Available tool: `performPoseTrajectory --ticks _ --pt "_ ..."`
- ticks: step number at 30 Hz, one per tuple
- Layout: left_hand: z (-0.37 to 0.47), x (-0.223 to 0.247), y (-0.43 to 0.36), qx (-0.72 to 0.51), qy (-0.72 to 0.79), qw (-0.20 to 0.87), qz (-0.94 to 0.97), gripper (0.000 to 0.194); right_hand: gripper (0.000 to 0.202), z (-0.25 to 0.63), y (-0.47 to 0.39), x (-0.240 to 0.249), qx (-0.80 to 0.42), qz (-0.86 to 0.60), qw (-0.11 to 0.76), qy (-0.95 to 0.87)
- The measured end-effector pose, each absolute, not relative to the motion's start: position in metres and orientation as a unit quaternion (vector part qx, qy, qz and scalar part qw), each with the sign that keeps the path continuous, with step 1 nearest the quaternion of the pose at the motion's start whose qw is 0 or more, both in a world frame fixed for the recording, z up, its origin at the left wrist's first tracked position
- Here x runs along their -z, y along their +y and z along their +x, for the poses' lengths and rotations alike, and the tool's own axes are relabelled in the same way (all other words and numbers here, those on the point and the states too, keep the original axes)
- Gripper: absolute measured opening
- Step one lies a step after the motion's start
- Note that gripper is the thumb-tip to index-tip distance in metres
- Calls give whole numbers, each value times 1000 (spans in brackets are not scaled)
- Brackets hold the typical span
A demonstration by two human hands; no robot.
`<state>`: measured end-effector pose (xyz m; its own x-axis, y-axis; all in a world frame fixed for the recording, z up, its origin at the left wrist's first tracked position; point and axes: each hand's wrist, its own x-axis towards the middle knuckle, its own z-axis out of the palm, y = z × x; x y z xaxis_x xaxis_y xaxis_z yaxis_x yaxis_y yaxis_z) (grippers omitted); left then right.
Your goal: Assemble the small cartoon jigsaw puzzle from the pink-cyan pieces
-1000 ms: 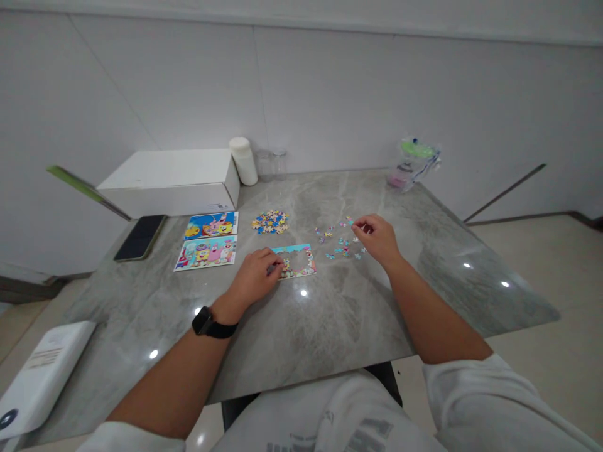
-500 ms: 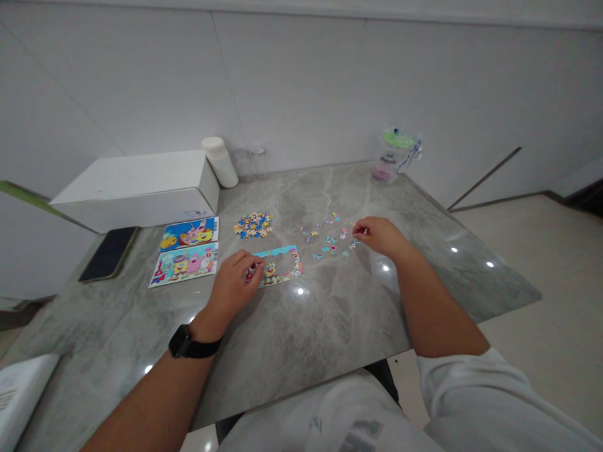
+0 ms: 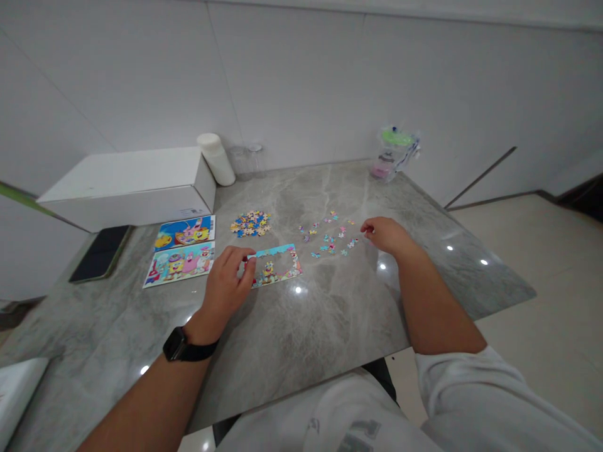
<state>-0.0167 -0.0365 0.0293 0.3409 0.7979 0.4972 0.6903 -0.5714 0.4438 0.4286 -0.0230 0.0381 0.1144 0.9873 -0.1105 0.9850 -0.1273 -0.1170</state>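
A partly assembled puzzle [image 3: 296, 267] lies on the grey marble table, its border joined around a bare middle. My left hand [image 3: 229, 276] rests at its left end, thumb and fingers apart, covering part of that end. To the right, loose puzzle pieces [image 3: 331, 247] are scattered on the tabletop. My right hand [image 3: 382, 235] is just beyond their right side, its fingertips pinched together; anything between them is too small to make out. A heap of blue and yellow pieces [image 3: 251, 223] sits behind the puzzle.
Two picture cards [image 3: 181, 263] and a phone [image 3: 101, 253] lie at the left, before a white box [image 3: 127, 188]. A white bottle [image 3: 216, 159] and clear glasses [image 3: 255, 161] stand by the wall. A plastic bag [image 3: 394, 154] is at the back right.
My right hand has shifted slightly right, away from the loose pieces. The fingers of my left hand have spread and moved a little left on the puzzle.
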Motion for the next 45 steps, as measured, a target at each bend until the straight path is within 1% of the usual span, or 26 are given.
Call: performPoseTrajectory --ticks 7,12,17,19,23,29,34,39,45 --pt "-17 -29 -37 -371 458 80 804 23 28 450 -24 -29 -50 -787 25 -614" --pt "-17 -29 -37 -366 456 83 807 24 13 458 -23 -26 -59 -802 33 -593" --pt "-17 -28 -37 -363 453 83 810 24 12 457 -24 -32 -98 -790 -26 -605" --pt "-18 -26 -36 -361 453 84 811 25 9 456 -24 -33 -113 -781 -49 -612" --pt "-18 -24 -36 -360 450 84 813 25 3 453 -23 -28 -113 -773 -62 -621" --pt "-18 -24 -36 -356 448 84 816 25 5 441 -18 -17 -94 -771 -14 -630" --pt "-17 -25 -36 -354 453 87 814 25 12 434 -15 -12 -68 -765 42 -639" --pt "-16 -26 -37 -360 451 90 812 25 24 421 -13 -16 -55 -741 62 -667" --pt "-17 -25 -37 -361 452 90 811 25 22 380 -14 -13 -41 -707 113 -697"
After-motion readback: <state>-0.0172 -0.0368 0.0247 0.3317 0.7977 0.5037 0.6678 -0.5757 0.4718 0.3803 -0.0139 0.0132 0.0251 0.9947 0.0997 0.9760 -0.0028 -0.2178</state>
